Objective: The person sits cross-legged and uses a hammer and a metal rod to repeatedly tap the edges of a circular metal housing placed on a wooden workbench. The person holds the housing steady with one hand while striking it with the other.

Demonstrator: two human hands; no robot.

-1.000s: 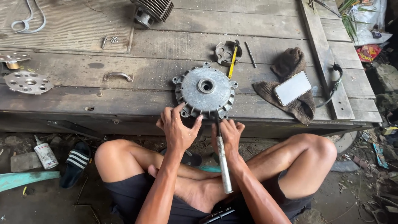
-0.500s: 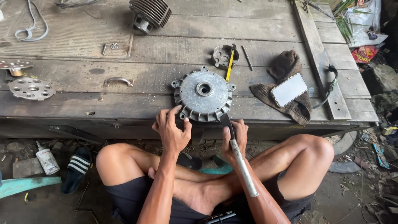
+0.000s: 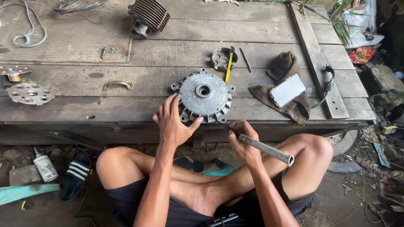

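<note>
A round grey metal hub housing (image 3: 205, 96) with notched rim lies near the front edge of a weathered wooden platform (image 3: 139, 109). My left hand (image 3: 173, 122) rests against its near left side, fingers spread on the rim. My right hand (image 3: 244, 141) grips a long metal tool (image 3: 264, 147) whose dark tip points toward the housing's near right edge; its tubular handle sticks out to the right over my knee. I sit cross-legged on the ground in front of the platform.
On the platform lie a small round part (image 3: 221, 58) with a yellow-handled tool (image 3: 228, 67), a thin rod (image 3: 245, 59), a phone (image 3: 288, 90) on a brown rag (image 3: 283, 84), a finned cylinder (image 3: 149, 17), a perforated disc (image 3: 30, 93), cables. A bottle (image 3: 44, 166) and sandal (image 3: 75, 174) lie on the ground.
My right hand has swung the metal tool from near vertical to lying out to the right, tip near the housing's edge. My left hand stayed on the housing's left side.
</note>
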